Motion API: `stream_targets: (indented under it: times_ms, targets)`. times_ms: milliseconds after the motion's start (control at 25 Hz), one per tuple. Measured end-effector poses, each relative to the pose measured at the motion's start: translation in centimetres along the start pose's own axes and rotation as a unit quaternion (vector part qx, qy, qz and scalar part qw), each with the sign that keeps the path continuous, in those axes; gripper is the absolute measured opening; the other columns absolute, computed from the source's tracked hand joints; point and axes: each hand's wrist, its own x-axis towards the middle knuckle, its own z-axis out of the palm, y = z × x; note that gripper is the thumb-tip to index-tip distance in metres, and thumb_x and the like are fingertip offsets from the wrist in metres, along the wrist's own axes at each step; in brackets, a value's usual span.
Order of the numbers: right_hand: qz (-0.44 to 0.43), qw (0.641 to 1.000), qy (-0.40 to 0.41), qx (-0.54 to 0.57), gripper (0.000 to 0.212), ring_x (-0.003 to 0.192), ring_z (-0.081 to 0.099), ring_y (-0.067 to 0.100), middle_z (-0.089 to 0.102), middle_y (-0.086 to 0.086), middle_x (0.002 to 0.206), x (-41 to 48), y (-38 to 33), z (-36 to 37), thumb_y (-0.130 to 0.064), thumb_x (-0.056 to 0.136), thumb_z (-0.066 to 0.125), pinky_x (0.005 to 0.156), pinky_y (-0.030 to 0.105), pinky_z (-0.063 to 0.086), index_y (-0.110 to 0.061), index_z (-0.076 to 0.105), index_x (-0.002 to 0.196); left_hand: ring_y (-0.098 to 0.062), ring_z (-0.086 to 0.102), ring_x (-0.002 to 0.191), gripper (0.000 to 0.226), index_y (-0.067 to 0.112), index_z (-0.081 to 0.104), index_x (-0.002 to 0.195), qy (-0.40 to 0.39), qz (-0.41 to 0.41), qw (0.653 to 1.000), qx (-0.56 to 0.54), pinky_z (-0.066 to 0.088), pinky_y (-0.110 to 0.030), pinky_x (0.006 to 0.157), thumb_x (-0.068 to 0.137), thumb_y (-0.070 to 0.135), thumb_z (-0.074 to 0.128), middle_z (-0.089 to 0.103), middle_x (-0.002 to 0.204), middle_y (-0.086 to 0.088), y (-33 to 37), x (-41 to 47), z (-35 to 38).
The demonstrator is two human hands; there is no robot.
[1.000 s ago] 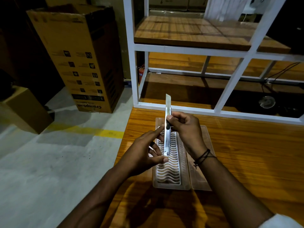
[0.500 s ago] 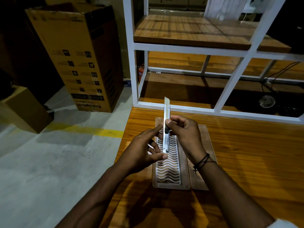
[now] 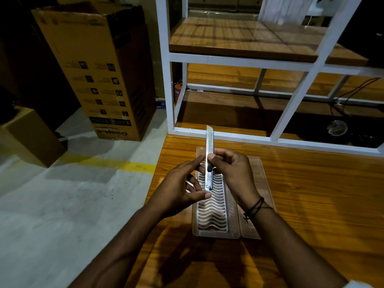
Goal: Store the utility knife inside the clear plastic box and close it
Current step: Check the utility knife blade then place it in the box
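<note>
While the clear plastic box lies open on the wooden table, both hands hold the utility knife above it: left hand pinching its lower end, right hand gripping mid-body, blade slightly out.

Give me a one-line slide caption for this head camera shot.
Both hands hold a utility knife, blade tip out, above an open clear plastic box on a wooden table.

blade: drawn back into the utility knife, only a short tip left showing | right hand: thumb slid down the handle | left hand: forefinger brought against the knife
</note>
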Motion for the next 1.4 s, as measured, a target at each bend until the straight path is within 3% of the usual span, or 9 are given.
stream_targets:
  times_ms: [120, 280, 760, 1040, 1160, 1280, 1400]
  targets:
    - [0.005, 1.0, -0.003, 0.015, 0.016, 0.086, 0.075, 0.011, 0.078, 0.002, 0.095, -0.1, 0.1, 0.1, -0.015, 0.092, 0.069, 0.074, 0.024, 0.059, -0.024, 0.074, 0.104, -0.013, 0.07, 0.078, 0.099, 0.036, 0.036, 0.158, 0.008, 0.009, 1.0, -0.01, 0.064, -0.033, 0.071, 0.077, 0.016, 0.09, 0.06, 0.123, 0.011, -0.1, 0.1, -0.2]
    - [0.014, 1.0, -0.004, 0.011, 0.027, 0.092, 0.075, 0.017, 0.078, 0.008, 0.102, -0.2, 0.6, 0.1, -0.017, 0.092, 0.07, 0.078, 0.033, 0.061, -0.008, 0.072, 0.117, -0.014, 0.071, 0.079, 0.097, 0.036, 0.037, 0.158, 0.018, 0.015, 1.0, -0.013, 0.063, -0.03, 0.071, 0.078, 0.017, 0.089, 0.061, 0.124, 0.009, -0.2, 0.4, -0.3]
    - [0.031, 0.999, -0.014, 0.024, 0.023, 0.087, 0.076, 0.014, 0.078, 0.004, 0.098, -1.5, 0.5, -0.1, -0.017, 0.093, 0.068, 0.069, 0.026, 0.061, -0.013, 0.073, 0.115, -0.014, 0.07, 0.076, 0.095, 0.039, 0.04, 0.155, 0.007, -0.006, 1.0, -0.03, 0.065, -0.034, 0.071, 0.077, 0.017, 0.089, 0.067, 0.108, 0.011, 0.0, 0.3, -0.3]
    - [0.061, 0.995, -0.046, 0.062, 0.023, 0.081, 0.075, 0.028, 0.078, 0.012, 0.093, -2.0, 0.2, -0.3, -0.011, 0.093, 0.068, 0.066, 0.03, 0.061, -0.006, 0.073, 0.114, -0.012, 0.07, 0.077, 0.088, 0.036, 0.043, 0.154, 0.031, -0.007, 0.999, -0.026, 0.063, -0.028, 0.068, 0.08, 0.018, 0.087, 0.068, 0.103, 0.008, 0.1, 0.5, -0.4]
    - [0.06, 0.995, -0.051, 0.068, 0.022, 0.084, 0.075, 0.027, 0.078, 0.012, 0.094, -2.1, 0.0, -0.5, -0.01, 0.092, 0.068, 0.068, 0.031, 0.061, -0.007, 0.074, 0.113, -0.013, 0.073, 0.081, 0.065, 0.031, 0.055, 0.146, 0.05, -0.018, 0.996, -0.069, 0.063, -0.027, 0.069, 0.087, 0.022, 0.082, 0.071, 0.104, 0.005, 0.4, 0.5, -0.6]
    - [0.058, 0.994, -0.055, 0.073, 0.019, 0.082, 0.074, 0.023, 0.078, 0.014, 0.094, -2.1, 0.0, -0.7, -0.007, 0.092, 0.068, 0.065, 0.028, 0.059, -0.008, 0.075, 0.11, -0.017, 0.077, 0.084, 0.032, 0.02, 0.071, 0.128, 0.105, -0.045, 0.987, -0.114, 0.067, -0.042, 0.075, 0.096, 0.02, 0.071, 0.077, 0.106, 0.0, 0.6, 1.4, -0.1]
    - [0.056, 0.994, -0.054, 0.079, 0.019, 0.08, 0.072, 0.022, 0.077, 0.018, 0.093, -2.2, 0.1, -0.7, -0.006, 0.091, 0.07, 0.063, 0.026, 0.057, -0.006, 0.075, 0.109, -0.018, 0.079, 0.082, 0.024, 0.012, 0.075, 0.118, 0.123, -0.087, 0.977, -0.154, 0.067, -0.046, 0.077, 0.095, 0.016, 0.073, 0.079, 0.103, -0.004, 0.9, 2.4, 0.4]
